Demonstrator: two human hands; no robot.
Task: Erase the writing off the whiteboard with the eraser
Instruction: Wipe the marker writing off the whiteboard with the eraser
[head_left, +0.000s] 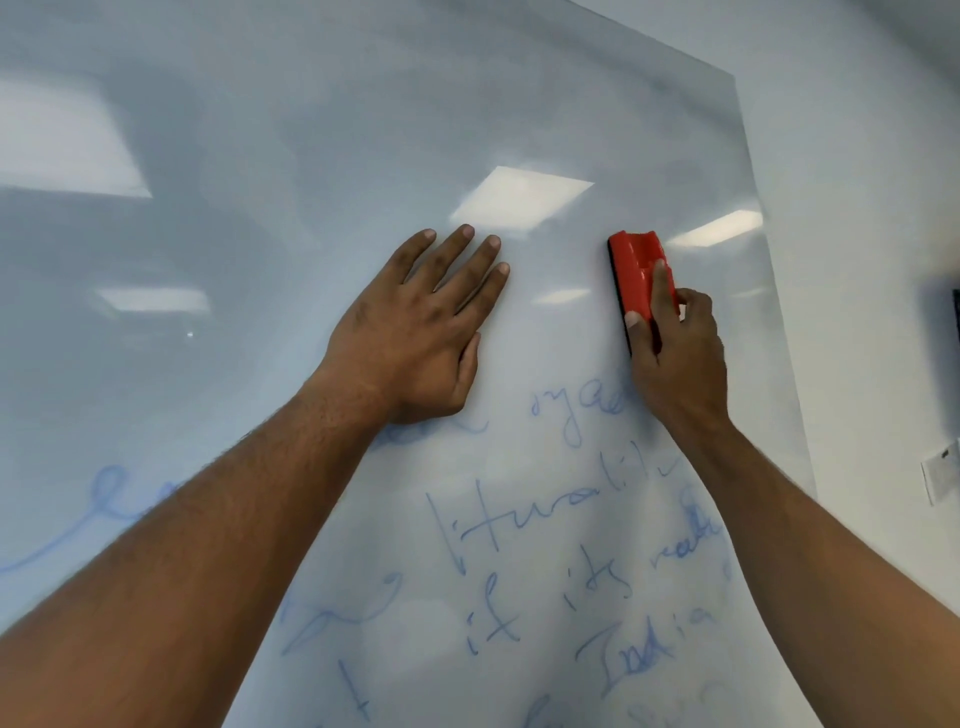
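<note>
A glossy whiteboard sheet (291, 171) fills most of the view. Blue handwriting (561, 525) covers its lower part, between and below my arms; the upper part shows no writing. My right hand (680, 358) grips a red eraser (640, 270) with a dark pad, pressed upright against the board just above the top line of writing. My left hand (421, 332) lies flat on the board with fingers spread, left of the eraser. More blue strokes (111, 499) show at the far left, partly hidden by my left forearm.
The board's right edge (753, 208) runs down beside a plain white wall (857, 208). A small white fitting (940, 475) sits on that wall at the right, with a dark object (955, 312) at the frame edge. Ceiling lights reflect on the board.
</note>
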